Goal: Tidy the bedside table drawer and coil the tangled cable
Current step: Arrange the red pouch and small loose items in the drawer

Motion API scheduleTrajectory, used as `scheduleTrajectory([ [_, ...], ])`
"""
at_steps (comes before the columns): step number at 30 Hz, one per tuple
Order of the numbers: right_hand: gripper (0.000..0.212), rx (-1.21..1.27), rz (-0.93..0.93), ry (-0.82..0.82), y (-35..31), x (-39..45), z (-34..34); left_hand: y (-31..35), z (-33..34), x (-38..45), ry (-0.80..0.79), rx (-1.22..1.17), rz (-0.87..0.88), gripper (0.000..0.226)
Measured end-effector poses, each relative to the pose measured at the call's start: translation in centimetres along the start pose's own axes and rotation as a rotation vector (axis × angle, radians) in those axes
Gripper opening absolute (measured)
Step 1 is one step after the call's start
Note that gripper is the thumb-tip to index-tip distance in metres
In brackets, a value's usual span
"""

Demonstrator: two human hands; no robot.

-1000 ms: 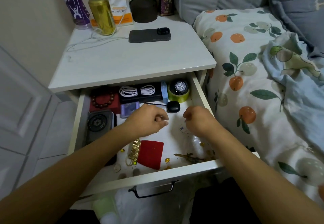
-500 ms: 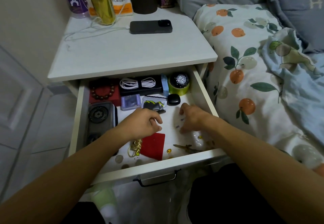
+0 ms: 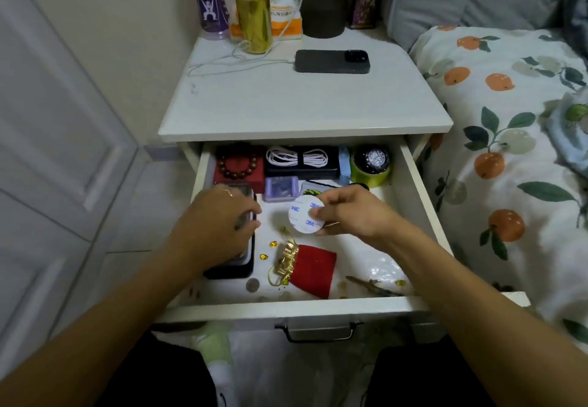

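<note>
Head view: drawer (image 3: pixel 203 164) is pulled open. A round white sticker disc (image 3: pixel 304 215) is pinched by the right hand (image 3: pixel 350 212) above the drawer floor. A dark case (image 3: pixel 245 260) at the drawer's left is gripped by the left hand (image 3: pixel 219 215). A coiled white cable (image 3: pixel 297 157) lies on a black box at the back.

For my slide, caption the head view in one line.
Over the open drawer, the right hand pinches a round white adhesive disc while the left hand grips a dark case.
</note>
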State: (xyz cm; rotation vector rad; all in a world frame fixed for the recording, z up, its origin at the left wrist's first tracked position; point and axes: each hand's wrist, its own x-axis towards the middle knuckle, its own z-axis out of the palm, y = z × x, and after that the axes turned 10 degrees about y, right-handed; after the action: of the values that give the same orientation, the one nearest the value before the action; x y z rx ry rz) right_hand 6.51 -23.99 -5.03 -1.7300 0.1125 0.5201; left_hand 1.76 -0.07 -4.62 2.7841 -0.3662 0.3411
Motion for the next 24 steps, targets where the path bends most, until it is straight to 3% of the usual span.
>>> scheduleTrajectory([
  [5, 0.013, -0.158, -0.292, 0.113, -1.3, 1.5, 5.8, -3.4, -2.0, -4.0, 0.171, 0.006, -0.200, 0.018],
  [8, 0.019, -0.400, -0.595, 0.150, -1.6, 2.7, 8.8, -4.2, -1.9, -5.2, 0.122, -0.102, -0.319, 0.019],
  [12, 0.023, -0.701, -0.910, 0.162, -1.6, 4.0, 11.6, -4.2, -1.5, -5.4, 0.102, -0.195, -0.326, 0.018],
  [18, 0.041, -1.075, -0.819, 0.064, -0.2, 4.3, 11.8, -4.6, -1.5, -5.6, 0.096, -0.237, -0.312, 0.023],
  [24, 0.044, -1.015, -0.813, 0.045, 0.2, 3.9, 12.0, -5.2, -1.4, -5.3, 0.086, -0.235, -0.306, 0.027],
])
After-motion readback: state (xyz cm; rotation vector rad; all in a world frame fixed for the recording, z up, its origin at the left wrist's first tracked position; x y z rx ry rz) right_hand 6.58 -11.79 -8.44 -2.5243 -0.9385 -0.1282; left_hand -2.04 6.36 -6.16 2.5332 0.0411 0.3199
